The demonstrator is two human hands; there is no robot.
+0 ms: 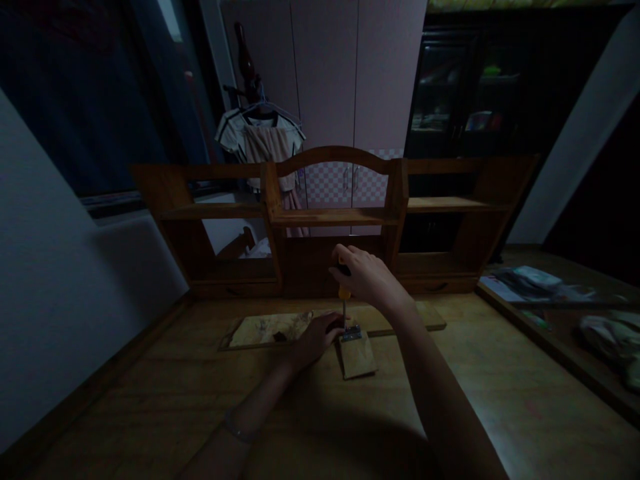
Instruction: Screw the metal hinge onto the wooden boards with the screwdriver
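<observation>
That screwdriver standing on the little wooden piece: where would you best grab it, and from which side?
Grip the screwdriver by its thick handle at the top, coming down from above, as the right hand does now. It stands upright, its thin shaft pointing down onto the metal hinge on the small wooden block, so only the handle offers a firm hold. The left hand rests beside the tip.

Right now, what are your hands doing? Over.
Right hand grips screwdriver upright on hinge. Left hand steadies small board. Nothing blocking.

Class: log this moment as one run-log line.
right hand: grips screwdriver, upright | left hand: steadies metal bracket | small wooden block: on desk
</observation>
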